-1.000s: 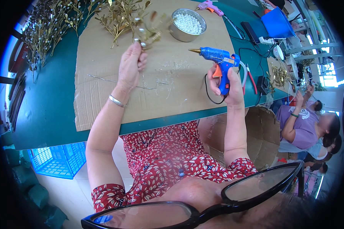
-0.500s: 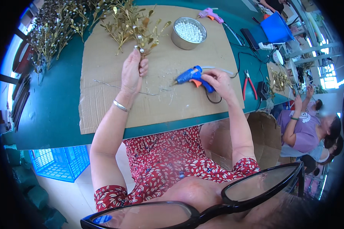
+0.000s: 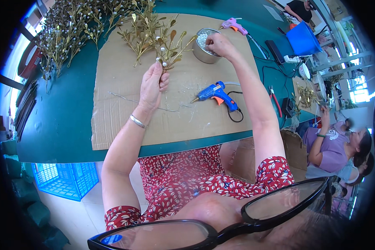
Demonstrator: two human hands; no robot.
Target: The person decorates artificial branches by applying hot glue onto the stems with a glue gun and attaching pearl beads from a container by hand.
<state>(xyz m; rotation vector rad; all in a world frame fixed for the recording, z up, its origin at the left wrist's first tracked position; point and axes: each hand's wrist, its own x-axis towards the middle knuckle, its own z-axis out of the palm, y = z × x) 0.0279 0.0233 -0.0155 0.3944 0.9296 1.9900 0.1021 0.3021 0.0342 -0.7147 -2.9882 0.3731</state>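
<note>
My left hand [image 3: 153,85] is closed around the stem of a gold artificial leaf spray [image 3: 171,48], which carries a few white pearl beads near my fingertips. My right hand [image 3: 221,45] reaches over the rim of a round metal tin [image 3: 204,57] filled with white pearl beads [image 3: 202,38]. Its fingers are bent together and dip toward the beads; whatever lies between the tips is hidden. A blue glue gun [image 3: 216,94] with an orange trigger rests on the cardboard sheet [image 3: 125,125], its nozzle pointing left.
More gold sprays [image 3: 66,29] are heaped at the far left beside dark stems [image 3: 27,108]. A pink glue gun [image 3: 234,26] lies behind the tin. Red-handled pliers [image 3: 275,102], cables and a blue bin [image 3: 301,38] are to the right, where co-workers sit.
My right hand has let go of the blue glue gun, now lying on the cardboard, and moved up to the bead tin. My left hand still holds the spray.
</note>
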